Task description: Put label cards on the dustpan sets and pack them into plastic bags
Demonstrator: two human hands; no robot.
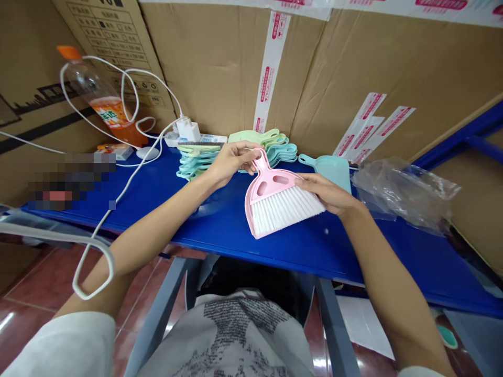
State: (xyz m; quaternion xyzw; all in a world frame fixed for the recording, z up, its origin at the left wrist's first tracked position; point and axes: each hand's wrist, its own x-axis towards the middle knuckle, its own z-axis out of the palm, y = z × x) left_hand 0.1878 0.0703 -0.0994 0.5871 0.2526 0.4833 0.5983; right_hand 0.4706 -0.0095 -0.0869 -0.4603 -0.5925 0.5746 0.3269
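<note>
Above the blue table I hold a pink hand brush (pixel 286 210) with white bristles, lying against a matching pink dustpan (pixel 249 209) whose rim shows around it. My left hand (pixel 237 161) pinches the two handles at the top. My right hand (pixel 323 189) grips the right edge of the set, thumb on the brush's front and other fingers behind, hidden. Just behind my left hand, green and turquoise dustpans (pixel 198 159) are piled up. Right of my right hand lies a single turquoise dustpan (pixel 333 170).
A clear plastic bag (pixel 404 191) lies at the right. At the back left stand an orange soda bottle (pixel 112 112) and a power strip (pixel 204 139) with a plug. A white cable (pixel 135 170) loops over the table's left side and past my left forearm. Cardboard boxes (pixel 220 63) wall the back.
</note>
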